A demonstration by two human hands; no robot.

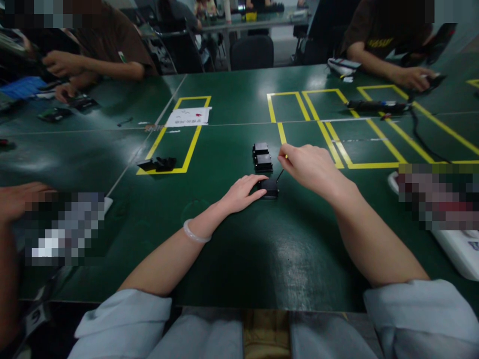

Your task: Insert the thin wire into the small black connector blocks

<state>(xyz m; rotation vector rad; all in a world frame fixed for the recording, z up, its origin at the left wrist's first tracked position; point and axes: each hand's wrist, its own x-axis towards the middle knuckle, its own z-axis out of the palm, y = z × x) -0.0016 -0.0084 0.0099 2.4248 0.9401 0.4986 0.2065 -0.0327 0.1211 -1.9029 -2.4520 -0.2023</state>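
Observation:
A small black box [269, 188] lies on the green table in front of me. My left hand [245, 193], with a pale bracelet at the wrist, steadies it from the left between thumb and fingers. In a pinch, my right hand [309, 164] holds a thin screwdriver [280, 176]; its dark shaft slants down to the box's upper right corner. A speck of yellow shows at the fingertips, and most of the handle is hidden. Just beyond the box stand two similar black boxes [263, 160], one behind the other.
Yellow tape [192, 149] marks rectangles on the green table [232, 259]. A paper sheet [189, 116] and a black part [160, 164] lie left. A black cable [422, 134] runs at right, near a white-edged device [454, 249]. People sit across and at left.

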